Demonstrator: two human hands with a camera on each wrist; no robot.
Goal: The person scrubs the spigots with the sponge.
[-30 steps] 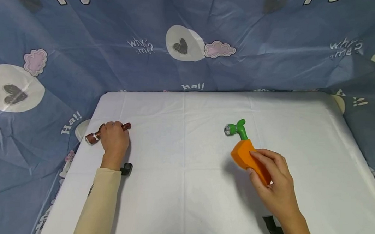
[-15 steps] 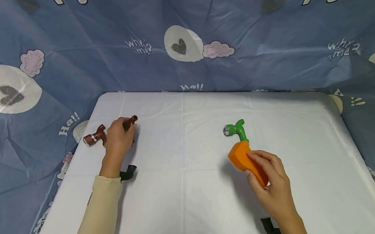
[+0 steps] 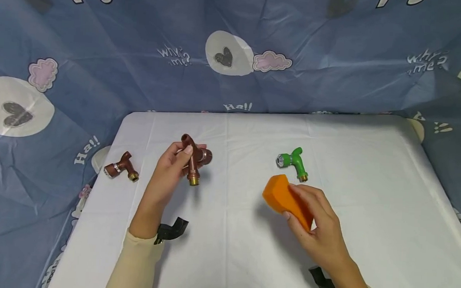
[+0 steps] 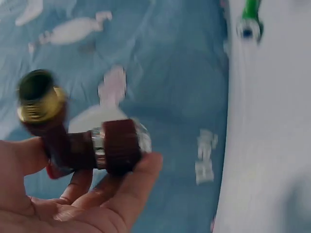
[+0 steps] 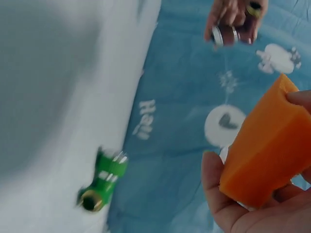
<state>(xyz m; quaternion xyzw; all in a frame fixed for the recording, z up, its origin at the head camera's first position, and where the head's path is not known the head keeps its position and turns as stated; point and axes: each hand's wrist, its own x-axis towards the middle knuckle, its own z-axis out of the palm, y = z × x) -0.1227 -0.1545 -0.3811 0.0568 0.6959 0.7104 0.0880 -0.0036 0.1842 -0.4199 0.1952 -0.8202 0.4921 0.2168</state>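
My left hand (image 3: 170,169) grips a brown faucet (image 3: 193,166) above the left-middle of the table, its brass threaded end pointing down toward me. In the left wrist view the fingers lie under the faucet (image 4: 119,145) and the thumb is at its side. A second brown faucet (image 3: 122,166) lies on the table to the left of that hand. My right hand (image 3: 324,227) holds an orange sponge (image 3: 288,201) between thumb and fingers, raised off the table. Just beyond the sponge a green faucet (image 3: 297,162) lies on the cloth.
A white cloth covers the table (image 3: 224,257). Behind and beside it hangs a blue patterned curtain (image 3: 171,80). A black strap end sticks out at each wrist, the left one (image 3: 173,229) and the right one (image 3: 323,281).
My left hand has picked up one brown faucet and carried it rightward, leaving the other on the table. My right hand has shifted slightly left with the sponge, uncovering the green faucet's brass end.
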